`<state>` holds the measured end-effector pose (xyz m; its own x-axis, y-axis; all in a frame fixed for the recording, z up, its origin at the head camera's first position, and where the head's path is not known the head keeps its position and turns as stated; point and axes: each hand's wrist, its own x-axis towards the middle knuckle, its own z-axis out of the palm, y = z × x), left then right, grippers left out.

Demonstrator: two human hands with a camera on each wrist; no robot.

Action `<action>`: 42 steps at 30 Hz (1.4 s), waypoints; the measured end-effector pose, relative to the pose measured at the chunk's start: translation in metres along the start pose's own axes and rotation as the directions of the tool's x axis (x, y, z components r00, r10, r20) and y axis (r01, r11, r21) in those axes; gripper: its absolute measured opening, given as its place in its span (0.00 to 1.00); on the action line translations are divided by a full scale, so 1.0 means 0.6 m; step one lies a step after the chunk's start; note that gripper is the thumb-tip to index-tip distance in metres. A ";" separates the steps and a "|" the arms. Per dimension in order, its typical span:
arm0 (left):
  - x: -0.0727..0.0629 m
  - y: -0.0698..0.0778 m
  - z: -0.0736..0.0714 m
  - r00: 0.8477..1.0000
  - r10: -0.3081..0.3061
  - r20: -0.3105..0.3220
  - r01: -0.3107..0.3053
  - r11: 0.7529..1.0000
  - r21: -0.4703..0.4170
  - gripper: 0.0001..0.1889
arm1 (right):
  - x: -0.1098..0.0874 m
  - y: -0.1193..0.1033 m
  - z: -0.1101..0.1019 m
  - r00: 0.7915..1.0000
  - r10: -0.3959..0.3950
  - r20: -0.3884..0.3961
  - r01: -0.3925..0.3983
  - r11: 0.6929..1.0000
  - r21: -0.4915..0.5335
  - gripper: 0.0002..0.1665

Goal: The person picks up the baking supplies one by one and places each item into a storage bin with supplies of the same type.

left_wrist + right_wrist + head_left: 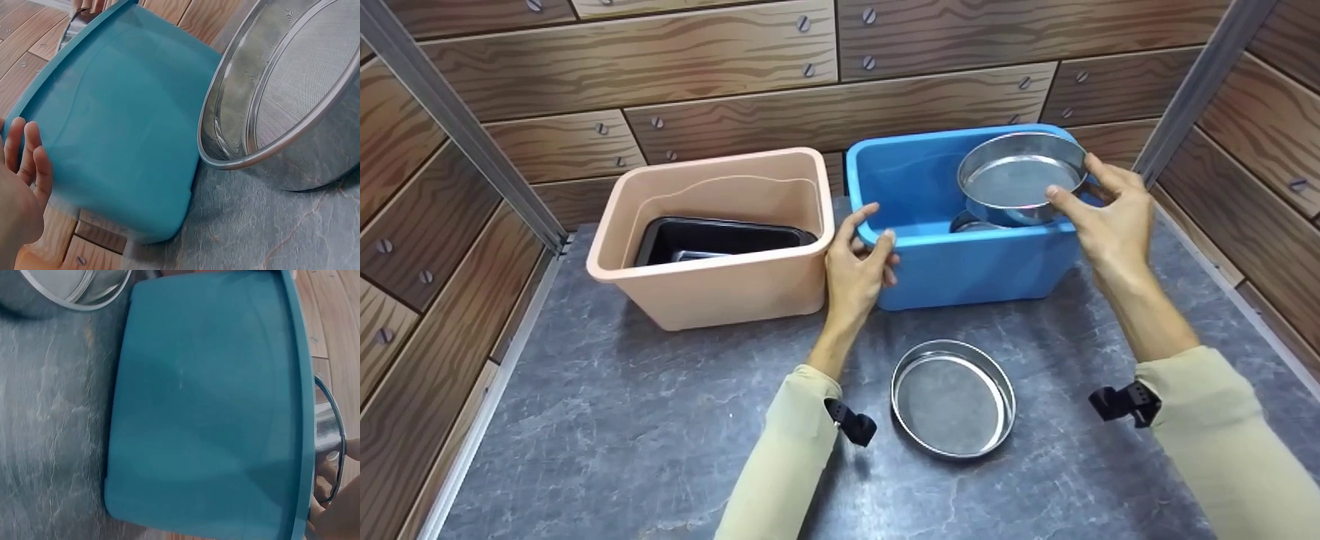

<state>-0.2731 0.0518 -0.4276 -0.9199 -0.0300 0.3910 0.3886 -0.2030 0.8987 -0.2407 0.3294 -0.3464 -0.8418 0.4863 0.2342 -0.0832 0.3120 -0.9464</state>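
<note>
A round metal sieve (1024, 180) is tilted over the right part of the blue bin (960, 274). My right hand (1121, 217) holds this sieve by its right side, thumb at the near rim. With its thumb and fingers, my left hand (855, 270) grips the front-left corner of the bin's rim. Part of another shiny metal thing (969, 220) shows inside the bin below the held sieve; most of it is hidden. A second round sieve (952, 401) lies on the table in front of the bin, its fine mesh (309, 73) plain in the left wrist view.
Left of the blue bin stands a pink-beige bin (720, 289) with a black rectangular pan (727, 232) in it. Both bins are on a grey marbled table (660, 427). Wood-patterned walls (720, 67) enclose the back and sides.
</note>
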 end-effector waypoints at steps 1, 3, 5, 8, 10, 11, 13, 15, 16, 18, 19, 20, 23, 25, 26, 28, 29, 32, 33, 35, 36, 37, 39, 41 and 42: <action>0.000 0.000 0.000 1.000 0.001 0.001 -0.001 1.000 0.000 0.23 | 0.001 0.001 0.001 1.000 -0.011 0.000 0.011 0.999 -0.040 0.43; 0.000 0.001 0.001 1.000 0.001 0.001 -0.001 1.000 -0.002 0.24 | 0.001 0.003 0.002 1.000 -0.021 0.006 0.021 0.997 -0.075 0.44; 0.000 0.001 0.001 1.000 0.000 0.003 0.000 1.000 -0.004 0.24 | 0.001 0.003 0.002 1.000 -0.022 0.012 0.023 0.996 -0.090 0.44; 0.000 0.001 0.001 1.000 0.004 0.006 -0.004 1.000 -0.005 0.24 | 0.000 0.002 0.003 0.999 -0.036 0.014 0.037 0.993 -0.110 0.44; 0.000 0.001 0.001 1.000 0.004 0.007 -0.003 1.000 -0.007 0.24 | 0.000 0.001 0.004 0.999 -0.046 0.021 0.048 0.990 -0.131 0.44; 0.000 0.000 0.001 1.000 0.003 0.008 -0.003 1.000 -0.008 0.24 | 0.000 0.001 0.004 0.999 -0.047 0.027 0.050 0.988 -0.144 0.44; -0.001 0.001 0.001 1.000 -0.003 0.011 0.004 1.000 -0.014 0.24 | -0.001 0.001 0.004 0.998 -0.046 0.036 0.052 0.983 -0.174 0.45; -0.001 0.000 0.000 1.000 -0.009 0.013 0.009 1.000 -0.014 0.24 | -0.001 0.000 0.006 0.998 -0.048 0.044 0.056 0.979 -0.194 0.45; -0.001 0.000 0.000 1.000 -0.010 0.014 0.010 1.000 -0.015 0.24 | -0.001 0.000 0.007 0.998 -0.049 0.047 0.058 0.978 -0.198 0.45; -0.001 0.000 0.000 1.000 -0.010 0.015 0.011 1.000 -0.016 0.24 | -0.001 0.000 0.008 0.997 -0.056 0.060 0.067 0.974 -0.215 0.45; -0.001 0.000 0.000 1.000 -0.009 0.015 0.009 1.000 -0.015 0.24 | -0.001 0.000 0.008 0.996 -0.057 0.072 0.072 0.974 -0.215 0.44; -0.001 0.000 -0.001 1.000 -0.008 0.014 0.008 1.000 -0.014 0.24 | -0.001 0.001 0.009 0.995 -0.058 0.087 0.075 0.974 -0.212 0.43; -0.001 0.001 -0.001 1.000 -0.005 0.015 0.006 1.000 -0.015 0.24 | -0.003 0.003 0.008 0.990 -0.048 0.129 0.073 0.979 -0.192 0.39; -0.001 0.002 -0.002 1.000 -0.008 0.018 0.009 1.000 -0.015 0.24 | -0.004 0.004 0.006 0.988 -0.037 0.147 0.062 0.984 -0.167 0.37; -0.001 0.002 -0.003 1.000 -0.009 0.019 0.009 1.000 -0.014 0.24 | -0.005 0.005 0.004 0.988 -0.033 0.153 0.057 0.986 -0.159 0.37; -0.001 0.002 -0.003 1.000 -0.010 0.019 0.010 1.000 -0.012 0.24 | -0.006 0.006 0.001 0.987 -0.029 0.159 0.053 0.987 -0.149 0.37; -0.001 0.002 -0.003 1.000 -0.012 0.018 0.012 1.000 -0.012 0.24 | -0.006 0.007 -0.001 0.986 -0.029 0.162 0.053 0.988 -0.146 0.37; -0.001 0.002 -0.003 1.000 -0.010 0.012 0.010 1.000 -0.010 0.24 | -0.006 0.007 -0.003 0.985 -0.034 0.169 0.060 0.987 -0.148 0.38; -0.001 0.002 -0.003 1.000 -0.008 0.012 0.008 1.000 -0.009 0.24 | -0.006 0.007 -0.004 0.985 -0.034 0.169 0.060 0.987 -0.150 0.38; -0.001 0.003 -0.003 1.000 -0.008 0.013 0.008 1.000 -0.007 0.24 | -0.007 0.007 -0.007 0.985 -0.031 0.172 0.057 0.987 -0.148 0.39; -0.001 0.003 -0.002 1.000 -0.008 0.015 0.008 1.000 -0.005 0.24 | -0.006 0.007 -0.008 0.985 -0.033 0.171 0.058 0.987 -0.147 0.39; -0.001 0.002 -0.002 1.000 -0.006 0.017 0.006 1.000 -0.004 0.24 | -0.006 0.008 -0.010 0.985 -0.033 0.172 0.058 0.988 -0.145 0.39; -0.001 0.002 -0.002 1.000 -0.006 0.019 0.006 1.000 0.000 0.24 | -0.006 0.009 -0.013 0.983 -0.037 0.178 0.061 0.989 -0.132 0.39; -0.001 0.002 -0.002 1.000 -0.008 0.018 0.008 1.000 -0.001 0.24 | -0.006 0.010 -0.014 0.982 -0.048 0.181 0.070 0.990 -0.119 0.40; -0.001 0.002 -0.003 1.000 -0.009 0.017 0.009 1.000 -0.001 0.24 | -0.007 0.010 -0.015 0.982 -0.052 0.181 0.073 0.991 -0.111 0.39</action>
<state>-0.2724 0.0499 -0.4272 -0.9224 -0.0114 0.3862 0.3802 -0.2046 0.9020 -0.2332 0.3367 -0.3513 -0.9188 0.3137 0.2394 -0.0850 0.4350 -0.8964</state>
